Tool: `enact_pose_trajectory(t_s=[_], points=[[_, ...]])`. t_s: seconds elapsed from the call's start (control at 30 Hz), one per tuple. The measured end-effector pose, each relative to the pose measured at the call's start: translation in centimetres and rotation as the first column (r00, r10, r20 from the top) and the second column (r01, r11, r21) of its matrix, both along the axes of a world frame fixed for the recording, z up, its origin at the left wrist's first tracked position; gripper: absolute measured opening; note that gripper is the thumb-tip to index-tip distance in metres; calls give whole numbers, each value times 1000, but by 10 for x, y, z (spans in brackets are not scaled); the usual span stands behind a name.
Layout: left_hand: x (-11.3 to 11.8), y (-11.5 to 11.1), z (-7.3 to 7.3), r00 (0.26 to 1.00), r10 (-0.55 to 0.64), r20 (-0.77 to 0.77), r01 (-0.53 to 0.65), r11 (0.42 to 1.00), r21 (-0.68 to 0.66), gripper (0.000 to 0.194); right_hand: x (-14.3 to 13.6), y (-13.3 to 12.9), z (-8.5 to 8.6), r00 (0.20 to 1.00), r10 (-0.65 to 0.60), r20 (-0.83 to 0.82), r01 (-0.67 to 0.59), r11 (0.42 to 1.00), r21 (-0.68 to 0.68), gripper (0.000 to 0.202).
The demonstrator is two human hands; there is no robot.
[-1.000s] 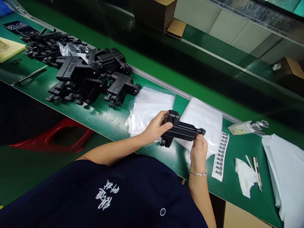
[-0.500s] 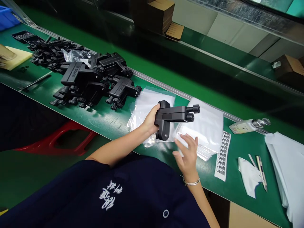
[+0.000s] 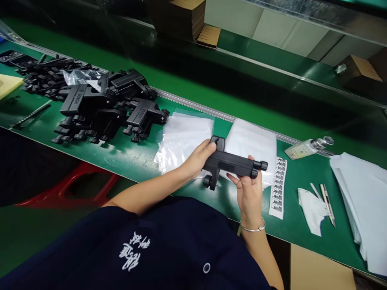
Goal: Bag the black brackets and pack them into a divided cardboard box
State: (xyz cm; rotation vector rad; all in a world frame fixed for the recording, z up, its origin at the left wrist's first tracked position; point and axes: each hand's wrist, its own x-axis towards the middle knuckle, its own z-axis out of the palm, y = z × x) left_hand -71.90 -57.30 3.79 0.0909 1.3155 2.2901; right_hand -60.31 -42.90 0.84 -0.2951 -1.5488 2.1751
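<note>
Heap: black plastic brackets [image 3: 106, 102], piled on the green tabletop [image 3: 292, 193].
Left stack: flat clear plastic bags [image 3: 187, 129].
Left hand [image 3: 198, 159]: gripping the wide end of the black T-shaped plastic bracket [image 3: 236, 165].
Bracket: held above the table, before both stacks.
Right hand [image 3: 250, 193]: fingers around its knobbed end; half a second ago they were off it.
Right stack: flat whitish plastic bags [image 3: 254, 139].
White metal-topped bottle [image 3: 302, 149]: near the back edge, contents unclear.
</note>
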Motion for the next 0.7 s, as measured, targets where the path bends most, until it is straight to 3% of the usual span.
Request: enact_pose_trajectory(t_s=[0.1, 0.2, 0.33, 0.47, 0.6, 0.7], points=[[10, -4, 10, 934, -257, -248, 248, 966, -67, 64, -7, 8, -9, 996, -45, 82, 65, 965, -254, 43], [13, -7, 19, 802, -476, -360, 451, 879, -156, 78, -12, 9, -24, 996, -16, 90, 49, 928, -370, 30], [14, -4, 26, 729, -549, -410, 397, 826, -399, 90, -13, 3, -40, 983, 122, 134, -87, 967, -241, 43], [16, 1, 31, 713, -577, -399, 366, 790, -491, 84, -10, -3, -45, 974, 146, 171, -110, 973, -202, 50], [13, 7, 37, 765, -512, -392, 327, 832, -449, 52, -8, -7, -40, 967, 138, 213, -65, 946, -317, 38], [10, 10, 42, 781, -486, -392, 294, 840, -456, 31, -8, -10, -36, 955, 160, 250, -73, 943, -325, 37]])
